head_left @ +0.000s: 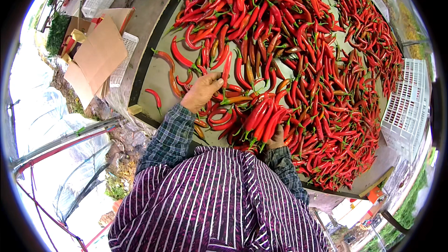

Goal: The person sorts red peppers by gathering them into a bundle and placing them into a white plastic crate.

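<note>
In the head view, pinches a long red pepper (227,68) between thumb and finger of the left hand (204,92), its tip pointing away, over the left part of a grey table (155,80). Clasps a bunch of red peppers (266,117) in the right hand (276,140), stems toward the striped garment (219,196); cannot see most of those fingers behind the bunch. Faces a broad heap of peppers (322,98) spreading beyond and rightward, with a white crate (407,105) at far right and cardboard sheets (100,53) off the left side.

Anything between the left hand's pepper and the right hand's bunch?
Yes: a long orange-red pepper lies between the slender red pepper in the left hand and the bunch of red peppers in the right hand.
</note>
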A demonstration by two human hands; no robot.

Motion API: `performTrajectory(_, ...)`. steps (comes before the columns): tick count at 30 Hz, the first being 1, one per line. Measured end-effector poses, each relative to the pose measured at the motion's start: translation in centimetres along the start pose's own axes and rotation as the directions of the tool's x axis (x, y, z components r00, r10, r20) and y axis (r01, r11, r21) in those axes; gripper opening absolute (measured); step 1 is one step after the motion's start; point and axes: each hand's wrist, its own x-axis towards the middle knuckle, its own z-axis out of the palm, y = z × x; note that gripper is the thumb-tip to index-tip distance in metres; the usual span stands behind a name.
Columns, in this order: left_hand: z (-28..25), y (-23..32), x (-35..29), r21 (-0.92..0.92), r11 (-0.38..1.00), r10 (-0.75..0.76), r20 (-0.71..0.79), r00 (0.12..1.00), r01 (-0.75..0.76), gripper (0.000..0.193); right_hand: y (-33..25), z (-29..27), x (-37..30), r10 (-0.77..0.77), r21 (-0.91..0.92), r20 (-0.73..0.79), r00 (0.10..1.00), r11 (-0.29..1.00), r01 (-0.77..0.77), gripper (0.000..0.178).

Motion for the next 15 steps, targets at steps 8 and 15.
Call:
performTrajectory(8, -2.7, 2.3, -2.9, 0.072, 0.997, 0.045, -0.127, 0.991, -0.036, 0.023, 0.3, -0.1, -0.4, -0.046, -0.122, 0.043, 0.998, 0.991, 0.051, 0.056)
performTrajectory(15, -2.3, 1.9, -5.5, 0.076, 0.996, -0.028, -0.112, 0.993, 0.036, 0.035, 0.7, 0.7, 0.2, -0.101, -0.011, 0.006, 0.995, 0.995, 0.102, 0.057)
